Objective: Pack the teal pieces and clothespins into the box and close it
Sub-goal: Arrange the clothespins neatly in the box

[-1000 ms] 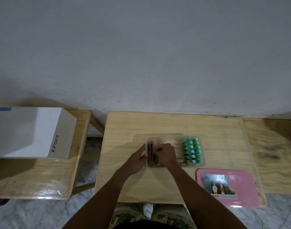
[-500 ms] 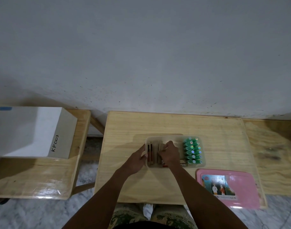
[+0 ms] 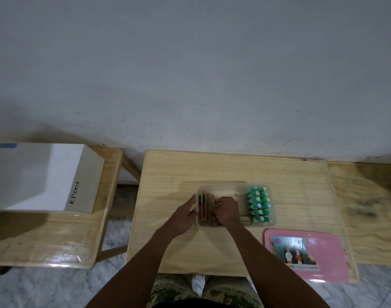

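Observation:
A clear plastic box (image 3: pixel 225 188) stands in the middle of the wooden table (image 3: pixel 234 167). Several teal pieces (image 3: pixel 258 203) are packed in rows at its right end. Wooden clothespins (image 3: pixel 202 206) lie side by side at its left end. My left hand (image 3: pixel 183 217) grips the box's left wall, thumb on the rim. My right hand (image 3: pixel 226 211) is inside the box with fingers curled, pinching a clothespin among the others; its palm hides the box's middle. The pink lid (image 3: pixel 305 254), with a picture label, lies flat at the table's front right.
A white carton marked KP003 (image 3: pixel 45 177) sits on a wooden stool to the left. Another wooden surface (image 3: pixel 367 210) adjoins the table on the right. A grey wall runs close behind. My knees (image 3: pixel 196 290) show under the front edge.
My right hand has shifted slightly right and back inside the box, leaving more clothespins lined up at the left end. My left hand has stayed on the box's left wall.

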